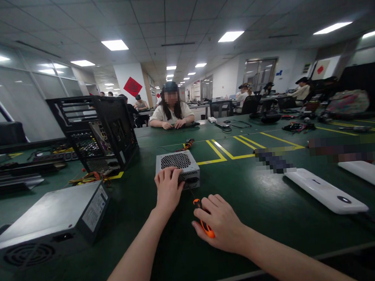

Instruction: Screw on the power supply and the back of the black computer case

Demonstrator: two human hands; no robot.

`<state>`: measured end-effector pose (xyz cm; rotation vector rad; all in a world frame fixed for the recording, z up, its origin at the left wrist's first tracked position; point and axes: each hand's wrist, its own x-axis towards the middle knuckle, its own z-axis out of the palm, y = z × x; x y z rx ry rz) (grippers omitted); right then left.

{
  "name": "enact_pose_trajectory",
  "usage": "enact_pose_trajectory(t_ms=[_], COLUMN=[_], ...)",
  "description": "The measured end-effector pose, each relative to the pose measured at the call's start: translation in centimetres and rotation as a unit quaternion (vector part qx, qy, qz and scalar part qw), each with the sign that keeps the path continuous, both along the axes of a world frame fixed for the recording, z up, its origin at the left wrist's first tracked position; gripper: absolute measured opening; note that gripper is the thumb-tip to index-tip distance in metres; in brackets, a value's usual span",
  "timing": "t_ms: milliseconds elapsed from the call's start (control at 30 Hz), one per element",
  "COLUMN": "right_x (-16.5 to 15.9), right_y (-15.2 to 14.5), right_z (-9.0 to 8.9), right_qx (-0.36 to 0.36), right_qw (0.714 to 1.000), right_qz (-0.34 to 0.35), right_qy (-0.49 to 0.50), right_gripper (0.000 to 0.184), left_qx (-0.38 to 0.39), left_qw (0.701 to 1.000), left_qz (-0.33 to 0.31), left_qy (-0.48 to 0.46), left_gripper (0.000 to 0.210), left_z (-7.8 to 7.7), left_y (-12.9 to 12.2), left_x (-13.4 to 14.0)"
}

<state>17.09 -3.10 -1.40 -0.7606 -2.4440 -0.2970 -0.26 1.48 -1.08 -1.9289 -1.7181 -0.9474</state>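
Note:
A small grey computer power supply (175,160) sits on the green table in front of me, its honeycomb fan grille facing up. My left hand (167,189) grips its near left corner, fingers over the top edge and thumb by the near side. In my right hand (222,221) is an orange and black screwdriver (209,230), fingers curled round the handle. Its thin shaft points toward the near face of the power supply; whether the tip touches a screw is too small to tell. A bundle of coloured cables (188,145) lies behind the unit.
A larger power supply (47,212) stands at the left, with an open black computer case (122,132) behind it. White power banks (327,190) lie to the right. Yellow tape lines (219,155) mark the table. Across it sits a person (172,111).

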Motion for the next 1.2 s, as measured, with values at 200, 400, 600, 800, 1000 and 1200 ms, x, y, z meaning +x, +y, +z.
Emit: enact_pose_trajectory(t_ms=[200, 400, 600, 800, 1000, 1200], right_x=[-0.01, 0.17, -0.03, 0.06, 0.09, 0.0], right_y=[0.13, -0.11, 0.01, 0.1, -0.04, 0.07], right_z=[-0.34, 0.12, -0.09, -0.39, 0.12, -0.22], right_qx=[-0.026, -0.019, -0.023, -0.017, 0.003, -0.037], right_qw=[0.999, 0.999, 1.0, 1.0, 0.999, 0.999], right_qz=[0.004, 0.009, 0.007, 0.017, 0.017, 0.001], right_qy=[0.025, -0.038, 0.011, -0.003, -0.041, 0.022], right_gripper=[0.017, 0.008, 0.023, 0.014, 0.011, 0.02], left_qx=[-0.002, 0.003, 0.002, 0.0, -0.005, -0.011], left_qw=[1.0, 1.0, 1.0, 1.0, 1.0, 1.0], left_qz=[0.0, 0.002, 0.006, 0.012, 0.014, 0.012], left_qy=[0.006, 0.005, 0.002, 0.001, 0.001, -0.002], left_gripper=[0.038, 0.036, 0.035, 0.035, 0.035, 0.035], left_z=[0.01, -0.07, -0.15, -0.15, -0.03, 0.03], left_y=[-0.11, 0.01, 0.02, 0.0, -0.07, -0.12], left_x=[-0.1, 0.03, 0.13, 0.21, 0.28, 0.17])
